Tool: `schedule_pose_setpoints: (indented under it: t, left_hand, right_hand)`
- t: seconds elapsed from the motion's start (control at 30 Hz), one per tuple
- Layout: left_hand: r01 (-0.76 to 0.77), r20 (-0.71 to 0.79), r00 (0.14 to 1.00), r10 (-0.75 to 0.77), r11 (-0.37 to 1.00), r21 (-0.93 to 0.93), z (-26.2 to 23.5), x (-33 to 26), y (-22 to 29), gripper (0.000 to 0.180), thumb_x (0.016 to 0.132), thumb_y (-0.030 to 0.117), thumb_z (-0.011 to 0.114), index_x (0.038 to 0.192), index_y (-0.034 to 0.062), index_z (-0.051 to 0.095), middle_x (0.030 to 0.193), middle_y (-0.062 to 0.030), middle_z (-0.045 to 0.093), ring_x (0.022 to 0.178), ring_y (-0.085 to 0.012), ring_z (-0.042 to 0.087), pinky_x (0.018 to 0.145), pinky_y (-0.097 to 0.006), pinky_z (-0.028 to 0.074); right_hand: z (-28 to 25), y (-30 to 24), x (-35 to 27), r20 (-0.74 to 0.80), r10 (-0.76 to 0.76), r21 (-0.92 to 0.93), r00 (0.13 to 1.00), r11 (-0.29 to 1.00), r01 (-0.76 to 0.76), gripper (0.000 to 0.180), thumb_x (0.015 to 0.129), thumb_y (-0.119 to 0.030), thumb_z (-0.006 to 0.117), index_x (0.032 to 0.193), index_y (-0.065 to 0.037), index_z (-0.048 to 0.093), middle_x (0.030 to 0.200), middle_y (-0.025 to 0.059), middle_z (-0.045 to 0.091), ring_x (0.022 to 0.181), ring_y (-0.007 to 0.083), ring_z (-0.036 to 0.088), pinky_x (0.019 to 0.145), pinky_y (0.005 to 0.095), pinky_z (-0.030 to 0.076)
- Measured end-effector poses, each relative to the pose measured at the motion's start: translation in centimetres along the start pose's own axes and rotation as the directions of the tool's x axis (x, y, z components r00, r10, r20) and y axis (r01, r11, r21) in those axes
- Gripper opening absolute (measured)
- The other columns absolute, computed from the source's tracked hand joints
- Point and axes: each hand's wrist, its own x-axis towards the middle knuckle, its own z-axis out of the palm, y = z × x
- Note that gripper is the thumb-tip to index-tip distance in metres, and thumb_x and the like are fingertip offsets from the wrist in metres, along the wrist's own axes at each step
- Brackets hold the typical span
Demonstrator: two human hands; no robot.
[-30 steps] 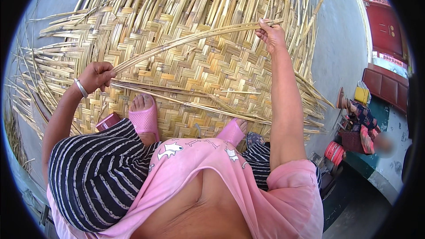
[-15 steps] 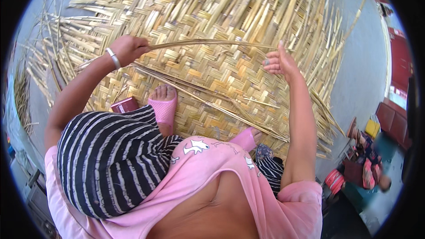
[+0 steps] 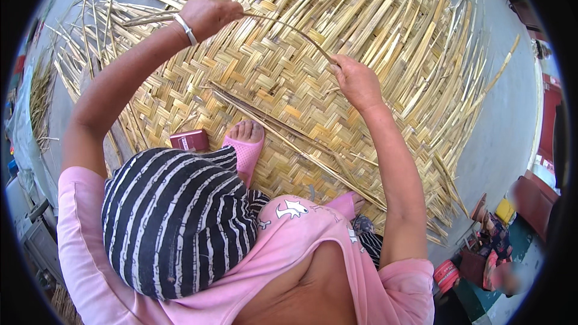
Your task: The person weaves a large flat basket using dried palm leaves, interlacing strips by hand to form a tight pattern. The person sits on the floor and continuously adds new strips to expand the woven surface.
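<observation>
Left hand (image 3: 208, 15) is closed around one end of a thin bamboo strip (image 3: 289, 27), up near the far edge of the woven mat (image 3: 271, 84). The strip arcs across to the right hand (image 3: 355, 78), which pinches its other end over the mat's middle. A small dark red box (image 3: 188, 141) sits by the pink slipper (image 3: 245, 151).

A person sits on a woven bamboo mat (image 3: 289, 84). Above the mat, the left hand (image 3: 208, 15) grips one end of a thin bamboo strip (image 3: 289, 27) and the right hand (image 3: 355, 78) pinches its other end. A pink sandal (image 3: 245, 153) rests on the mat's near edge, a small red box (image 3: 188, 140) just left of it.
</observation>
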Motion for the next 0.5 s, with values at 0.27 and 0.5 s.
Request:
schedule_pose_setpoints:
  t: [0.27, 0.5]
  left_hand:
    - [-0.104, -0.454, 0.837, 0.304, 0.904, 0.414, -1.2, 7.9, 1.6, 0.026, 0.084, 0.028, 0.057, 0.108, 0.0176, 0.058, 0.114, -0.0055, 0.059, 0.105, -0.0205, 0.055, 0.091, -0.036, 0.039]
    - [0.127, 0.199, 0.979, -0.047, 0.905, -0.407, 6.9, 15.1, 11.6, 0.042, 0.082, 0.026, 0.062, 0.117, 0.0048, 0.053, 0.106, -0.0155, 0.062, 0.101, -0.0276, 0.058, 0.09, -0.035, 0.045]
  right_hand:
    - [1.6, 2.7, -1.7, -0.107, 0.329, 0.054, 0.938, 0.944, -0.325, 0.015, 0.088, -0.022, 0.052, 0.095, -0.009, 0.054, 0.07, 0.0104, 0.06, 0.063, 0.0278, 0.06, 0.061, 0.0402, 0.051]
    - [4.4, 8.1, -2.5, -0.108, 0.74, 0.843, 0.664, 0.423, -0.334, 0.011, 0.09, -0.01, 0.049, 0.092, 0.001, 0.053, 0.075, 0.0112, 0.065, 0.058, 0.0147, 0.064, 0.049, 0.0253, 0.048]
